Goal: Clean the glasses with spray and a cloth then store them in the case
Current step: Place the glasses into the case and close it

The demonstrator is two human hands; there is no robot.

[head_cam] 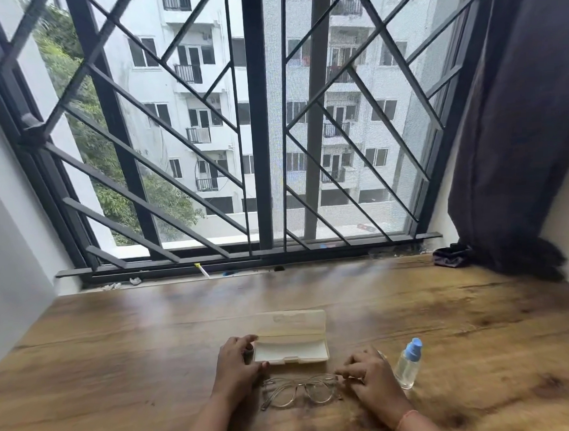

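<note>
I note the case open, nothing in it, the left hand gripping its left end. The glasses lie on the table beside it, right hand pinching their right corner. Spray bottle: clear liquid inside.

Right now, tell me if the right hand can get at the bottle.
Probably yes. The right hand lies at the glasses' end, and the bottle stands upright just right of it on the table, nothing between. The left hand holds the case.

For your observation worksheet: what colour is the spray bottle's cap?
The spray bottle's cap is light blue; head view.
</note>
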